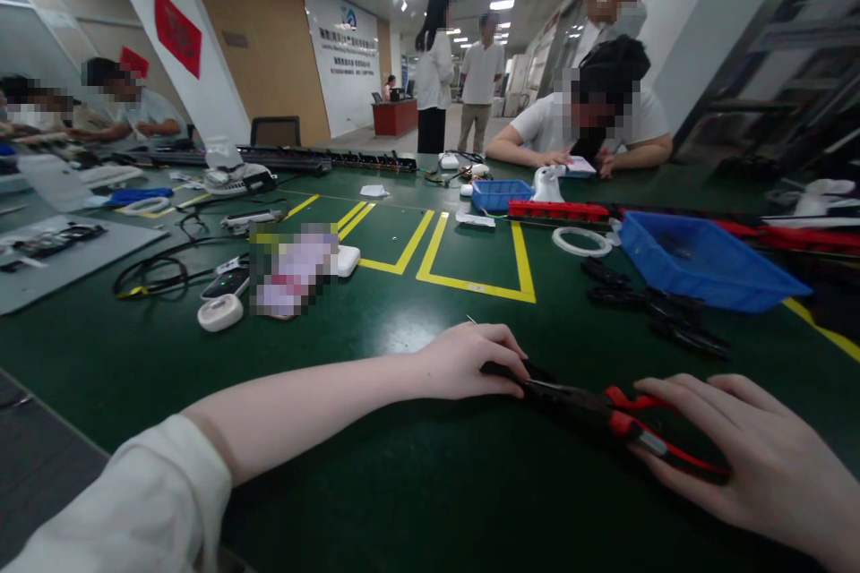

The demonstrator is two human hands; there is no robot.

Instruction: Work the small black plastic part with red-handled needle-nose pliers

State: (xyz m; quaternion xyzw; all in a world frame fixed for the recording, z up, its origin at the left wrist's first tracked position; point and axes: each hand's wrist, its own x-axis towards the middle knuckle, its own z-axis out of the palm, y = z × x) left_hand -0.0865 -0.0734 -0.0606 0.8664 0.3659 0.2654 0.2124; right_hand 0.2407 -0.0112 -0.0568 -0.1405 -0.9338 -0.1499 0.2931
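Red-handled pliers [622, 423], dark piece [539, 370] at tips, partly hidden

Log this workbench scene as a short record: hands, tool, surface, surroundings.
Left hand: pinching a small dark piece
Right hand: holding red-and-black pliers by the handles
Tool direction: pliers' nose points toward the left hand; whether it grips the piece is unclear
Surface: green table with yellow outlines
Farther right: blue tray, loose black parts beside it
Across table: person leaning forward
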